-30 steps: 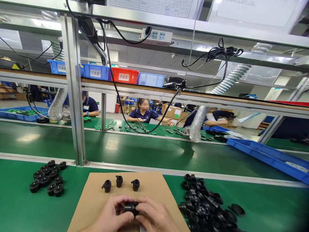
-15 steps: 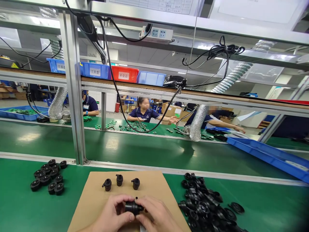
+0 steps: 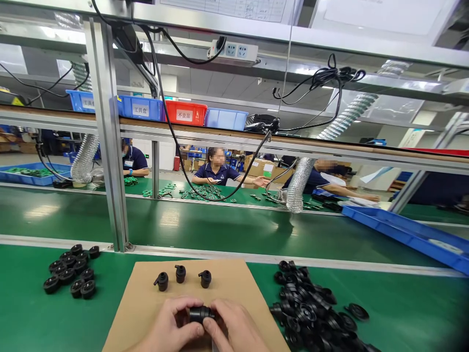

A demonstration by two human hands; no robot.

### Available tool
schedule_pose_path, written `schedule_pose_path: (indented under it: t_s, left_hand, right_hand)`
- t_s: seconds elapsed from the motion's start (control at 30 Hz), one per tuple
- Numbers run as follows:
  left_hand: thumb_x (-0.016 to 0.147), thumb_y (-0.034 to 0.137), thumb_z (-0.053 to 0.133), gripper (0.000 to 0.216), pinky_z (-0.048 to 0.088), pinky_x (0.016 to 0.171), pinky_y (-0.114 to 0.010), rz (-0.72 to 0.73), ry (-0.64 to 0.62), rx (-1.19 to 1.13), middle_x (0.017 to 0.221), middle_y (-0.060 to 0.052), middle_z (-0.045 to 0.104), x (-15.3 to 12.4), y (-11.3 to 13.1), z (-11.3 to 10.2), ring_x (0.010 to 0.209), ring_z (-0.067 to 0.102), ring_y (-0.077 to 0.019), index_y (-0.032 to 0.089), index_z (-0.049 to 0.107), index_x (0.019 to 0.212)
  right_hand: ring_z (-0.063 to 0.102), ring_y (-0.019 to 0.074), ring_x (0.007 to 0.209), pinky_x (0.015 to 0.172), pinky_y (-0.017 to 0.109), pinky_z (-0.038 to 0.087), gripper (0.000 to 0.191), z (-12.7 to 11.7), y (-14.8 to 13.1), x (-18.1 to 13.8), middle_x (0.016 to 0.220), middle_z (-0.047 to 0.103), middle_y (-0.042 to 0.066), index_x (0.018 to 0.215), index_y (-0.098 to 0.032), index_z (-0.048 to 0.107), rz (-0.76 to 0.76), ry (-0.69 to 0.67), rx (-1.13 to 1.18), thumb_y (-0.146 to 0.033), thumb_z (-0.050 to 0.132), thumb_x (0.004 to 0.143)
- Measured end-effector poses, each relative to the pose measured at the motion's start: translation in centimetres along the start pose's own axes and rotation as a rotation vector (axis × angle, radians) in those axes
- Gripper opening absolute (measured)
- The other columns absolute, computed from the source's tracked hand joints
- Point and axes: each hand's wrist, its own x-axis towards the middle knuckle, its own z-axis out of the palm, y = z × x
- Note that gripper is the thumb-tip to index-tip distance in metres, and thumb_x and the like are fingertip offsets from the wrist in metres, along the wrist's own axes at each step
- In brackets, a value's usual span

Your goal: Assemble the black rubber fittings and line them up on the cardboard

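Observation:
Both my hands are closed around one black plastic cylindrical part point(image 3: 198, 314), held on its side above the brown cardboard sheet point(image 3: 135, 313). My left hand point(image 3: 170, 320) grips its wide end between thumb and fingers. At the narrower end, the thumb and fingers of my right hand point(image 3: 234, 325) press on the part and cover most of it. Three black parts with side spouts, one of them the middle spouted part point(image 3: 180, 274), stand upright on the cardboard just beyond my hands.
Left of the cardboard lie several round black caps point(image 3: 67, 276). A heap of black plastic pieces point(image 3: 306, 310) is at the right. Beyond are a metal post point(image 3: 108, 146), a blue tray point(image 3: 399, 234), a hanging cable point(image 3: 172, 132) and co-workers, one a seated person point(image 3: 216, 172).
My right hand's fingers have shifted on the narrow end of the black part, and the small nub on its upper side no longer shows. The view has moved slightly.

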Motion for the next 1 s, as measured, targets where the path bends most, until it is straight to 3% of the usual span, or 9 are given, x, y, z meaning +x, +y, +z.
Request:
schedule_pose_path:
  t_s: [0.13, 0.33, 0.6, 0.77, 0.87, 1.0]
  left_hand:
    - [0.075, 0.055, 0.096, 0.054, 0.066, 0.095, -0.039, 0.033, -0.011, -0.051, 0.112, -0.015, 0.088, 0.1, 0.8, 0.3, 0.105, 0.082, -0.0327, 0.020, 0.085, 0.115]
    - [0.078, 0.046, 0.095, 0.039, 0.066, 0.093, -0.035, 0.126, 0.028, 0.100, 0.105, -0.011, 0.088, 0.0, 2.9, 0.4, 0.099, 0.082, -0.0301, 0.023, 0.088, 0.108]
    - [0.081, 0.052, 0.093, 0.046, 0.069, 0.098, -0.039, 0.152, 0.023, 0.018, 0.118, -0.014, 0.088, 0.2, 1.8, 0.2, 0.110, 0.083, -0.0328, 0.025, 0.088, 0.117]
    - [0.074, 0.050, 0.099, 0.050, 0.069, 0.101, -0.045, 0.051, 0.028, -0.064, 0.115, -0.015, 0.088, 0.1, 0.7, 0.0, 0.110, 0.083, -0.0354, 0.023, 0.088, 0.114]
    - [0.068, 0.050, 0.103, 0.056, 0.068, 0.105, -0.051, 0.001, 0.073, -0.113, 0.116, -0.017, 0.088, 0.0, 0.3, -0.1, 0.112, 0.083, -0.0374, 0.021, 0.088, 0.113]
    - [0.067, 0.052, 0.103, 0.061, 0.068, 0.104, -0.054, -0.061, 0.047, -0.181, 0.119, -0.019, 0.087, 0.0, 0.7, 0.0, 0.114, 0.082, -0.0397, 0.019, 0.087, 0.115]
  right_hand:
    - [0.074, 0.0327, 0.095, 0.087, 0.043, 0.054, 0.029, 0.0, -0.2, 0.2, 0.104, 0.080, 0.010, 0.112, -0.022, 0.076, 0.000, 0.012, 0.121, -0.042, 0.061, 0.098]
    - [0.077, 0.0302, 0.091, 0.080, 0.039, 0.060, 0.033, 1.1, -0.3, 0.7, 0.104, 0.084, 0.011, 0.117, -0.020, 0.077, -0.011, 0.080, 0.469, -0.044, 0.065, 0.098]
    - [0.078, 0.0301, 0.095, 0.087, 0.040, 0.063, 0.029, 1.7, 1.0, 0.4, 0.112, 0.084, 0.009, 0.118, -0.025, 0.079, -0.113, 0.226, 0.323, -0.033, 0.070, 0.091]
    - [0.079, 0.0306, 0.100, 0.092, 0.040, 0.065, 0.026, 1.8, 1.6, 0.3, 0.113, 0.084, 0.009, 0.117, -0.026, 0.080, -0.139, 0.243, 0.301, -0.031, 0.075, 0.092]
    - [0.078, 0.0279, 0.094, 0.087, 0.037, 0.065, 0.024, 1.5, 1.7, 0.5, 0.106, 0.083, 0.007, 0.118, -0.027, 0.078, -0.270, 0.248, 0.291, -0.027, 0.072, 0.095]
    - [0.077, 0.0260, 0.104, 0.091, 0.036, 0.066, 0.028, 0.7, 1.6, 0.9, 0.118, 0.080, 0.010, 0.124, -0.028, 0.075, -0.508, 0.260, 0.209, -0.015, 0.060, 0.104]
